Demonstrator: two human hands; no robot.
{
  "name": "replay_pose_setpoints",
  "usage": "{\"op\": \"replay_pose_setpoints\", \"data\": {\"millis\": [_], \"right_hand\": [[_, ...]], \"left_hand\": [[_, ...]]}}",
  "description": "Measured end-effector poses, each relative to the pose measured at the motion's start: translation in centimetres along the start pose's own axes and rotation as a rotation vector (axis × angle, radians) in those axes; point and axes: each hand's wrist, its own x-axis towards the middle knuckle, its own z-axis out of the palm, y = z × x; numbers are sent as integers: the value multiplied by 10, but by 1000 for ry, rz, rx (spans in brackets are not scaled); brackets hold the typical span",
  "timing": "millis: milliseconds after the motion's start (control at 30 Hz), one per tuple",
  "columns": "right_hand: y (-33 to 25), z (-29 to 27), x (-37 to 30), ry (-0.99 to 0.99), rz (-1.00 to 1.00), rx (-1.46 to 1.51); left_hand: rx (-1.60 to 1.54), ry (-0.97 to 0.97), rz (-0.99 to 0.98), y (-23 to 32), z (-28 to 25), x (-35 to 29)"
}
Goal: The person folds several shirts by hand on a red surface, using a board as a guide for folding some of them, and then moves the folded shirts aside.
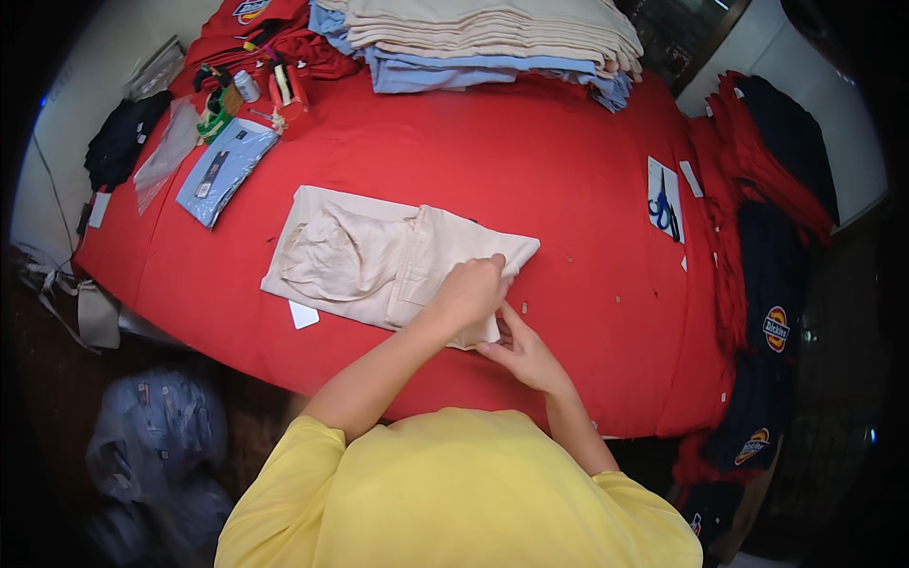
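Note:
A cream cloth garment (369, 275) lies partly folded in front of me, its left part rumpled and its right part flatter. My left hand (471, 295) reaches across onto the garment's right end, fingers bent and pinching the cloth there. At the near right corner, my right hand (530, 360) has its thumb and fingers around the edge of the cloth. Just how the fingertips grip is partly hidden. A small white card (303, 315) sticks out from under the garment's near edge.
A red cloth (606, 369) covers the table. Stacked cream and light blue garments (492, 38) stand at the far side. Blue-handled scissors (663, 210) lie at the right. A bagged light blue garment (225, 172) is at the left. Navy garments (772, 284) hang over the right edge.

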Motion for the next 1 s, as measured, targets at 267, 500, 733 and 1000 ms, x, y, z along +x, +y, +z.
{"op": "replay_pose_setpoints", "data": {"millis": [267,500,733,1000], "right_hand": [[-26,-17,3,29,195,161],[-11,23,59,-206,269,46],[-20,54,113,308,-399,-733],[4,27,95,284,-343,-446]], "left_hand": [[-110,453,-251,-174,-178,-68],[-25,566,-464,-277,-148,-65],[-280,594,-468,-228,-78,-87],[-133,766,-496,-185,-43,-105]]}}
